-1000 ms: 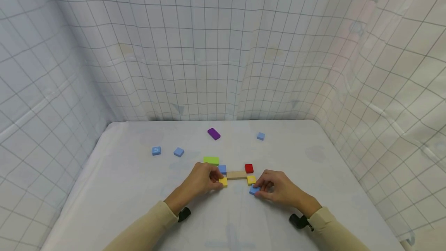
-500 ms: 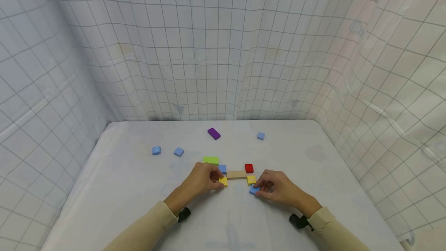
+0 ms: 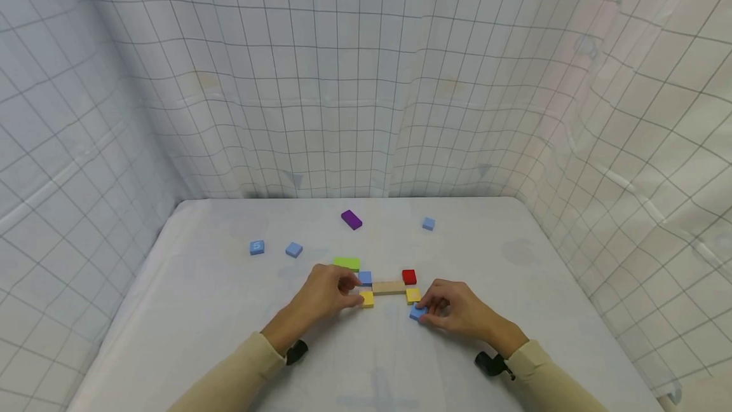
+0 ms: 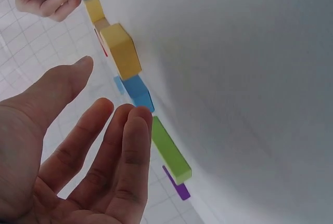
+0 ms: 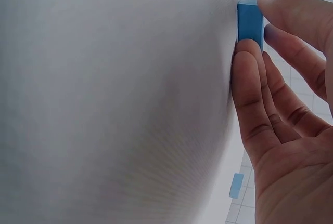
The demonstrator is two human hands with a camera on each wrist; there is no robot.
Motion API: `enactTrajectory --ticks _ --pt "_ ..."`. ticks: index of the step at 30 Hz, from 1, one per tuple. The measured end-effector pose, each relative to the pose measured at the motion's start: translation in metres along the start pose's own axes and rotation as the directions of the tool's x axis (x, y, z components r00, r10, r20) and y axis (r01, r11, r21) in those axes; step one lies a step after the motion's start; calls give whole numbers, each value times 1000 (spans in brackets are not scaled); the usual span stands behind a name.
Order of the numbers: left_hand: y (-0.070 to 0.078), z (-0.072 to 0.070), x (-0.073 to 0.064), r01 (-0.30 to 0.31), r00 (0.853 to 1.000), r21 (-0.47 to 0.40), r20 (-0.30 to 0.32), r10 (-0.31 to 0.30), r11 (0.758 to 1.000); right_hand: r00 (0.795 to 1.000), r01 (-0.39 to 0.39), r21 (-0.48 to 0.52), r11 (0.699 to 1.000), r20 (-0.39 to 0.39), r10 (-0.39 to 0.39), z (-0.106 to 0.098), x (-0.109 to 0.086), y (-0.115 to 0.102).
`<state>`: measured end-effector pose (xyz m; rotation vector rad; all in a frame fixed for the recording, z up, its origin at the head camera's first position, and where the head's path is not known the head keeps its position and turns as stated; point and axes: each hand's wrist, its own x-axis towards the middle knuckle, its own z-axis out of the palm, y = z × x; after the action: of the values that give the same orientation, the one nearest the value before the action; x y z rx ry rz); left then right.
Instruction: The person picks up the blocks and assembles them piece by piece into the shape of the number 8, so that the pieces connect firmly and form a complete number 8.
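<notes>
My left hand (image 3: 325, 292) hovers just left of a yellow block (image 3: 367, 299); in the left wrist view a gap shows between its loosely bent fingers (image 4: 132, 156) and that block. A blue block (image 3: 365, 278) lies behind the yellow one, and a light green block (image 3: 346, 264) stands at its back left corner. My right hand (image 3: 457, 307) pinches another blue block (image 5: 251, 21) between thumb and fingers, on the table. This block sits close to a second yellow block (image 3: 413, 296). Between the two yellow blocks runs a wooden plank-shaped block (image 3: 389, 288), with a red block (image 3: 408, 276) behind its right end.
Toward the back lie a purple block (image 3: 351, 219) and a loose blue block (image 3: 429, 224). Off to the left are a blue block marked 5 (image 3: 257, 247) and one more blue block (image 3: 294, 249). Grid-patterned curtains (image 3: 354, 81) enclose the white table (image 3: 229, 297).
My left hand has let go of the left yellow block and drawn slightly to the left. The right hand keeps its hold on the blue block in the same spot.
</notes>
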<state>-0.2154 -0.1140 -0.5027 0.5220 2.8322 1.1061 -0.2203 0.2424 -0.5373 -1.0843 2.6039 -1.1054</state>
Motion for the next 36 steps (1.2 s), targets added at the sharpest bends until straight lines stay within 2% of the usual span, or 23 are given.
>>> enactTrajectory --ticks 8,17,23,29,36 --pt "-9 -22 1 48 992 19 -122 -45 999 1000 -1 11 1000 -5 1 0 0 -1" --pt "-41 -57 7 125 975 164 -204 -90 979 1000 18 3 1000 -6 -18 1 0 -1" --pt "-60 -74 10 123 967 192 -242 -74 974 1000 26 3 1000 -9 -26 1 0 1" --pt "-78 -81 14 131 963 221 -259 -71 966 1000 5 5 1000 -9 -5 1 1 1" --pt "-89 -86 19 147 969 204 -226 -100 968 1000 2 -3 1000 -11 -2 0 1 -3"
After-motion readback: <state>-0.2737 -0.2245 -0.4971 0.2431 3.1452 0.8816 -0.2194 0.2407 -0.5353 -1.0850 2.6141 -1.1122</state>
